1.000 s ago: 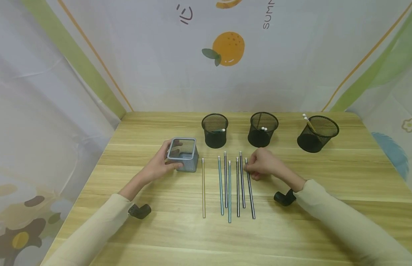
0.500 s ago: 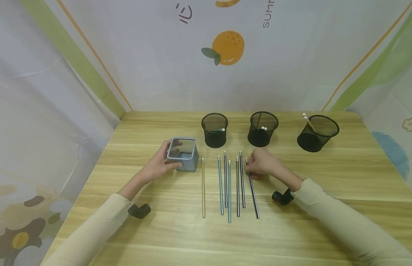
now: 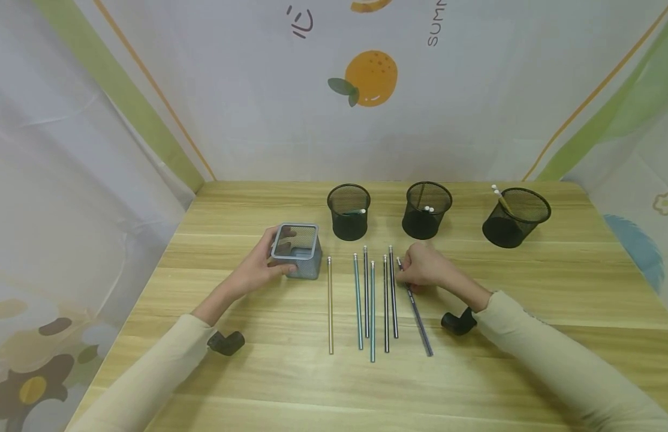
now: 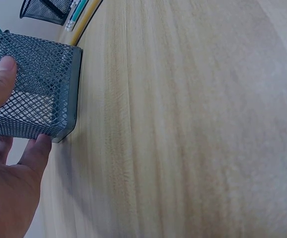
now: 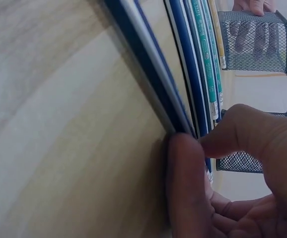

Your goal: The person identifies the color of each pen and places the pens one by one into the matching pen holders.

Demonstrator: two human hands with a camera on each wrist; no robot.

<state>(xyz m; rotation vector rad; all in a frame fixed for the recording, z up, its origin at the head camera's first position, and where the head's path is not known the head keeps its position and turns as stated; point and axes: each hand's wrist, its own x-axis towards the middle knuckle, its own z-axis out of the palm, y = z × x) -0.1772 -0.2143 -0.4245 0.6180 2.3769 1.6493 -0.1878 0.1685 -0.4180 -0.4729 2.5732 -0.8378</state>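
My left hand [image 3: 253,269] grips a grey square mesh pen holder [image 3: 308,267] standing on the table, thumb on the near side and fingers round the far side. In the left wrist view the holder's mesh wall [image 4: 39,94] shows between thumb and fingers. Thumb and fingers of my right hand [image 3: 427,265] pinch a dark blue pencil [image 3: 422,327] near its eraser end; its other end slants toward the front right. To its left lie several pencils: a gold pencil [image 3: 330,312] beside the holder, teal pencils [image 3: 358,306], and dark blue pencils [image 3: 386,318].
Three round black mesh cups stand along the back: a left cup [image 3: 349,227] with a teal pencil, a middle cup [image 3: 420,225] with white-tipped pencils, and a tilted-looking right cup [image 3: 503,233] with gold pencils. A printed curtain [image 3: 258,120] hangs behind the table.
The lower end of the dark blue pencil in my right hand has swung to the right, away from the other pencils. My left hand and the holder have stayed put.
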